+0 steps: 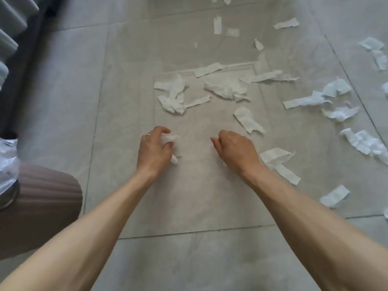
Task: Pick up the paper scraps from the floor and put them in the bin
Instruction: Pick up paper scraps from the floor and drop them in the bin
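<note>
Several white paper scraps lie scattered over the grey tiled floor (189, 196), mostly ahead and to the right. My left hand (154, 151) is curled around a crumpled paper scrap (169, 139), with a bit of paper poking out below the palm. My right hand (237, 151) hovers low over the floor with its fingers curled under; what is inside it is hidden. A torn strip (277, 162) lies just right of that wrist. A crumpled wad (226, 88) and a smaller wad (172, 105) lie beyond both hands. The bin with its clear plastic liner (7, 162) shows at the left edge.
My knee in brown ribbed fabric (42, 198) is bent at the lower left, beside the bin. A dark skirting and grey furniture (12, 24) run along the upper left. More scraps (363, 141) lie along the right side.
</note>
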Available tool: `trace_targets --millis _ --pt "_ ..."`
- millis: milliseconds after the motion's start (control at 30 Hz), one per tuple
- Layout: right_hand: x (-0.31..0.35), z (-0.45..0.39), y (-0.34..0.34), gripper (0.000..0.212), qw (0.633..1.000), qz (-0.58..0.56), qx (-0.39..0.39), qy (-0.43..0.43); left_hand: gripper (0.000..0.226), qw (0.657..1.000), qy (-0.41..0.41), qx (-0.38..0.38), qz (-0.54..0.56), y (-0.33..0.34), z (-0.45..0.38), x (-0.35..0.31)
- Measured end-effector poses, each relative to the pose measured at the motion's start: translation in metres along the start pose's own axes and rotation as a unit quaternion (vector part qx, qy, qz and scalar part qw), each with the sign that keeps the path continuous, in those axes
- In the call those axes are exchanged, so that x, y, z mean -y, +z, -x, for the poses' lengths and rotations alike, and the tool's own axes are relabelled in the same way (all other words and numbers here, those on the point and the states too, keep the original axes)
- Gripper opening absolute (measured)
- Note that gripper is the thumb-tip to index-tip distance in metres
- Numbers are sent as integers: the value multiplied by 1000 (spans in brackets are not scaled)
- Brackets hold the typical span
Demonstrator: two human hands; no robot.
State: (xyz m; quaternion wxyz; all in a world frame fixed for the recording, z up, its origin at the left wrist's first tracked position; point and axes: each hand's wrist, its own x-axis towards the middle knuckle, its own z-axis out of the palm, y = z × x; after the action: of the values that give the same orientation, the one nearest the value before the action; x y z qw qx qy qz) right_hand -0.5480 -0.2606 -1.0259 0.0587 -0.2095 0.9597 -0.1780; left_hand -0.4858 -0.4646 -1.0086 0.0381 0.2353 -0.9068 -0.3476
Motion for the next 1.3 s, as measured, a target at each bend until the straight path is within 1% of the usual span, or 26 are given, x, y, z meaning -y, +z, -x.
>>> trace_targets --millis 100,167,233,300,333,400,433,500,533,567,700,767,867,1000,1133,1200,1300 --pt "9 -28 -10 31 999 -27 -20 -19 42 999 15 31 -26 -2 -38 -9" --pt "13 -45 -14 28 999 -32 -29 -13 60 996 38 60 -61 -1 -61 -17" --pt "13 -56 -15 28 999 -35 -39 9 79 990 24 104 -93 0 -81 -25" --pt "7 -60 -14 35 997 -27 -51 52 85 981 9 150 -119 4 -97 -30" --pt "1 -61 -13 42 995 -10 -53 82 82 979 3 166 -118 7 -104 -32" --pt "-12 -56 -7 52 989 23 -36 142 64 982 -2 167 -92 13 -111 -31" --pt "-16 -52 -3 50 986 28 -26 162 50 985 8 151 -83 15 -111 -30" --pt "-19 -45 4 38 984 15 -18 179 22 989 32 122 -75 18 -108 -30" --pt "-17 -42 8 33 985 8 -18 170 13 991 36 116 -60 18 -105 -30" --pt "-14 -40 13 30 988 4 -14 153 11 992 37 111 -43 18 -102 -30" --pt "6 -37 20 29 997 -21 -4 76 11 995 41 83 -32 13 -91 -27" --pt "20 -36 19 33 998 -43 -6 34 13 998 20 58 -21 10 -81 -18" --pt "40 -37 18 43 998 -55 7 -6 17 998 -30 36 46 1 -59 -2" --pt "59 -39 18 58 999 -7 48 -17 21 988 -82 -14 127 -16 -32 22" --pt "84 -36 29 72 988 83 97 -84 18 977 -131 -31 164 -23 -20 43" --pt "93 -31 39 68 982 109 110 -110 17 972 -147 -32 179 -24 -14 48" --pt "92 -26 48 43 981 85 101 -142 18 968 -160 -31 191 -25 -8 50"
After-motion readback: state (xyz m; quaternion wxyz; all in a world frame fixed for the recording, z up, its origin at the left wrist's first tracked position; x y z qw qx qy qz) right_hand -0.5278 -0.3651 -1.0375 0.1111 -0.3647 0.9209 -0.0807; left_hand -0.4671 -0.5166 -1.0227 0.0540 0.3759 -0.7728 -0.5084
